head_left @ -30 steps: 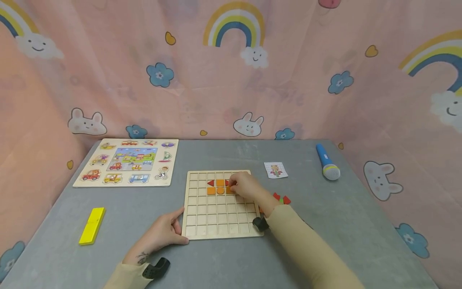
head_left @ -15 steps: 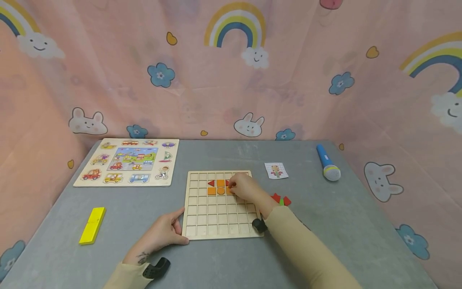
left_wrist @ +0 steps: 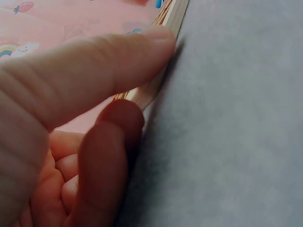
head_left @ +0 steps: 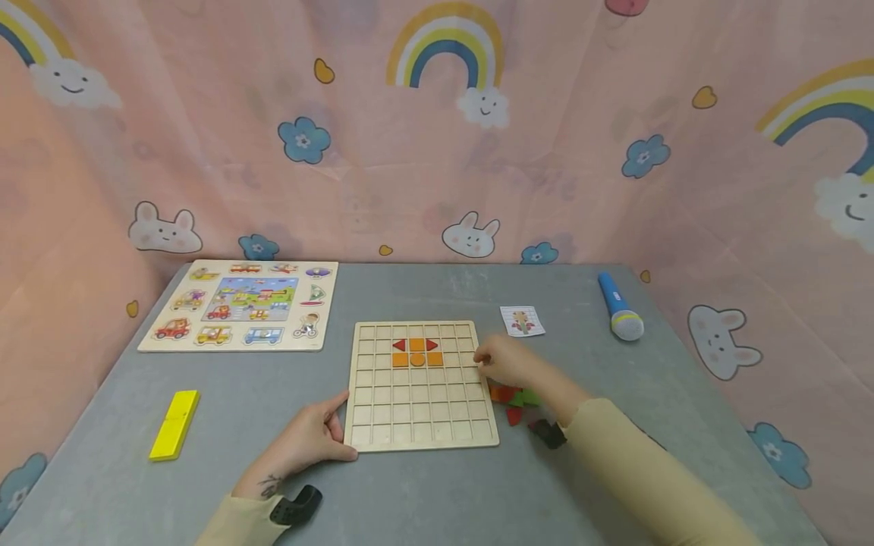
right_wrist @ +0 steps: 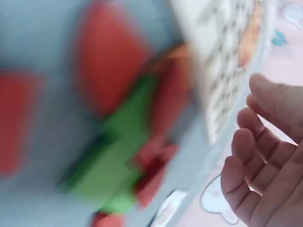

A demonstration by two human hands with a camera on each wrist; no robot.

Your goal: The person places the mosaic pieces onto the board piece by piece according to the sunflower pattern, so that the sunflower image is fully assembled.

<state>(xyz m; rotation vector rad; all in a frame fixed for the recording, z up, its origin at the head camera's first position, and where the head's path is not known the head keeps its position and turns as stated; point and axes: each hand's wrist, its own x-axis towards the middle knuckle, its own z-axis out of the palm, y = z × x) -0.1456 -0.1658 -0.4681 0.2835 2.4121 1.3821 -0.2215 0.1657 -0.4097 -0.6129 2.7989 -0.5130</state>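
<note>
A square wooden grid board [head_left: 419, 409] lies on the table. Near its far side sit two red triangles [head_left: 399, 345], an orange circle [head_left: 417, 359] and several orange squares [head_left: 416, 345]. My left hand [head_left: 307, 436] holds the near-left corner of the board, thumb on the front edge and index finger along the left edge. In the left wrist view, the thumb [left_wrist: 137, 54] presses on the board's edge. Off the board's right edge hovers my right hand [head_left: 508, 360], holding nothing, with fingers loosely bent in the right wrist view. Red and green pieces [head_left: 522, 398] lie below it.
A vehicle picture puzzle [head_left: 328, 303] lies at the back left, with a yellow block [head_left: 174, 426] in front of it. Behind the right hand is a small pattern card [head_left: 522, 321]. A blue toy microphone [head_left: 620, 307] lies at the back right.
My right hand has lifted off the orange and red pieces and moved right, past the board's edge, uncovering the right-hand triangle and square. My left hand stays at the corner.
</note>
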